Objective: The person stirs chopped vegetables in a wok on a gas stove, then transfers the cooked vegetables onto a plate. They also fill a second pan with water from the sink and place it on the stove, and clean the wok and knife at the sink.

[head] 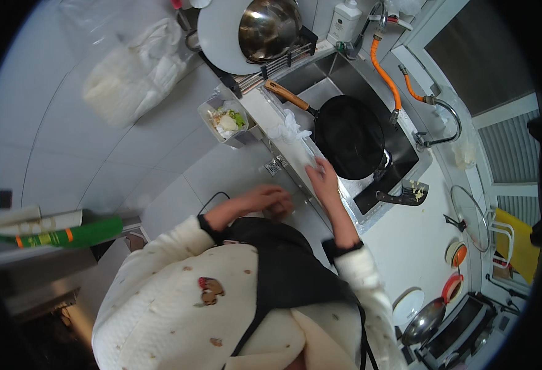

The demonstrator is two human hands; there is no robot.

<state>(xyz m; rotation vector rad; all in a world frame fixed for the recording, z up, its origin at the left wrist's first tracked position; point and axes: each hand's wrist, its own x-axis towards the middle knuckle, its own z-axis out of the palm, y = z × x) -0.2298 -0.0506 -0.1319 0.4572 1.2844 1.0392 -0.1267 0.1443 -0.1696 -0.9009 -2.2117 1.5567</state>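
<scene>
My left hand (271,201) hangs over the floor in front of the black apron (298,282), blurred, its fingers bent. Whether anything is in it cannot be made out. My right hand (324,180) is at the near edge of the steel sink (365,210), thumb apart from the fingers, with nothing visible in it. Beyond it a black frying pan (349,136) rests in the sink, its wooden handle (287,95) reaching past the rim. A crumpled white plastic piece (290,128) lies on the sink's ledge. A cleaver (402,194) with chopped pale bits on its blade lies at the sink's corner.
An orange hose (382,69) and a curved faucet (455,125) overhang the sink. A waste bin (206,111) holding food scraps hangs left of the ledge. The white counter (409,245) bears a glass lid (469,217) and bowls. A dish rack (275,64) holds a metal wok (271,30).
</scene>
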